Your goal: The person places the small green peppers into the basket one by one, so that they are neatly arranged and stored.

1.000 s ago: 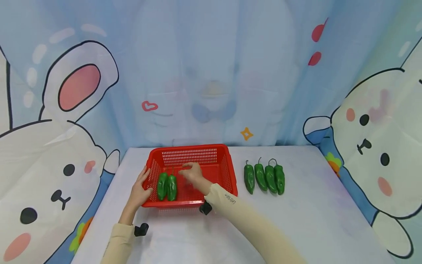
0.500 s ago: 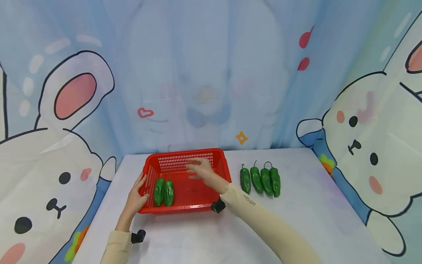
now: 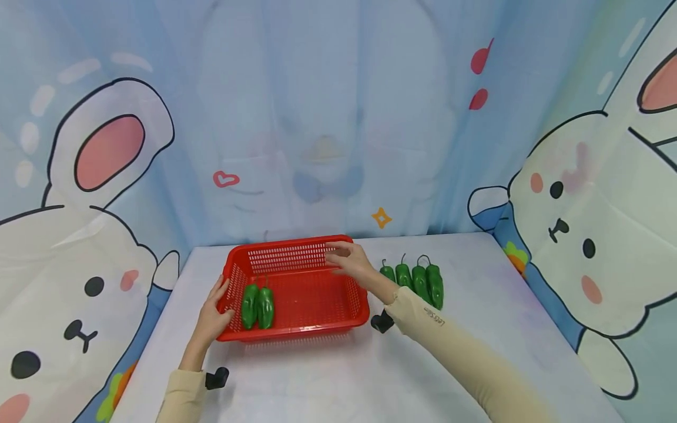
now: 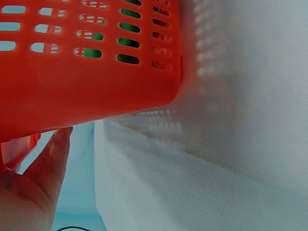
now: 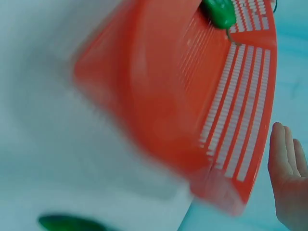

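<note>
A red perforated plastic basket point(image 3: 312, 296) stands on the white table. Two green peppers point(image 3: 266, 306) lie side by side in its left part. My left hand point(image 3: 211, 317) rests against the basket's left side, with fingers and thumb spread along the rim. In the left wrist view, the thumb side of that hand point(image 4: 36, 187) meets the basket's edge. Over the basket's right rear part is my right hand point(image 3: 353, 261), holding nothing, its fingers extended point(image 5: 288, 149) in the right wrist view. Several more green peppers point(image 3: 435, 285) lie in a row right of the basket, partly hidden by the right forearm.
The white table point(image 3: 317, 382) extends in front of the basket and to the right of the peppers. A light blue curtain point(image 3: 317, 88) with cartoon rabbits hangs right behind the table and along both sides.
My right hand has risen from low inside the basket and moved right, toward the row of peppers. The left hand stays at the basket's left side. The head view has shifted slightly.
</note>
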Motion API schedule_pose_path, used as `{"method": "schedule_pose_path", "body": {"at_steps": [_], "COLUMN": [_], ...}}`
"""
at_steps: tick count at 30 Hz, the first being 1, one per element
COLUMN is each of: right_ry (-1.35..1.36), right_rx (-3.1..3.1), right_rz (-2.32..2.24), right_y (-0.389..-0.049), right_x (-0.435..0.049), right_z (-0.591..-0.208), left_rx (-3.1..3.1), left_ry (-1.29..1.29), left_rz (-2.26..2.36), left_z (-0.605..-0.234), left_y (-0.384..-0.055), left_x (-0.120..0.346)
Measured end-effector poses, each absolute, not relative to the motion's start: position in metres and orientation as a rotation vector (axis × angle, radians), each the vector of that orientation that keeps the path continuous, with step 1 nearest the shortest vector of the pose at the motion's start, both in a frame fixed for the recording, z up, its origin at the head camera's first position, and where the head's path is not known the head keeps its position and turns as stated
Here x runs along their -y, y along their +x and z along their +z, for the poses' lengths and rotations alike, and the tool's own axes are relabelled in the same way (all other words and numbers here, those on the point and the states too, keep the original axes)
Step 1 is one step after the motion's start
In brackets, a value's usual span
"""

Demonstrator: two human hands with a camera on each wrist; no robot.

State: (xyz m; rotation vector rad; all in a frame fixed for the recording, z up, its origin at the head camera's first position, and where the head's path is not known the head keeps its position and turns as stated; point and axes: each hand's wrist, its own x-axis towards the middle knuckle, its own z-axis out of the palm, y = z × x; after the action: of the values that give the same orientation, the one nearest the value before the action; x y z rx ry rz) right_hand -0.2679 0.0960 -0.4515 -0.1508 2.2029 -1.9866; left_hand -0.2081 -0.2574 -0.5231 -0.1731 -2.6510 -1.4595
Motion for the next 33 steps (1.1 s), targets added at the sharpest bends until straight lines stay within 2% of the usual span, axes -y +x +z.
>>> {"method": "schedule_pose_path", "body": {"at_steps": [7,15,33], "right_ry": [-0.134,0.069,0.266], "right_rx": [-2.246,-2.26,-2.412], "right_rz": [-1.958,-2.018,-1.919], "right_y": [-0.269,-0.271,-0.247], "right_x": [-0.151,-0.211,-0.294], "right_z": [-0.455,-0.464,-0.48], "left_rx": [2.662,2.664,2.678], "left_ry": [-0.167,-0.159,-0.142], "left_rz": [-1.446,-1.443,-1.437], "left_z": [-0.523,-0.522,-0.521], "left_y": [-0.208,-0.208,-0.207], "left_x": [0.26,0.258,0.257]}}
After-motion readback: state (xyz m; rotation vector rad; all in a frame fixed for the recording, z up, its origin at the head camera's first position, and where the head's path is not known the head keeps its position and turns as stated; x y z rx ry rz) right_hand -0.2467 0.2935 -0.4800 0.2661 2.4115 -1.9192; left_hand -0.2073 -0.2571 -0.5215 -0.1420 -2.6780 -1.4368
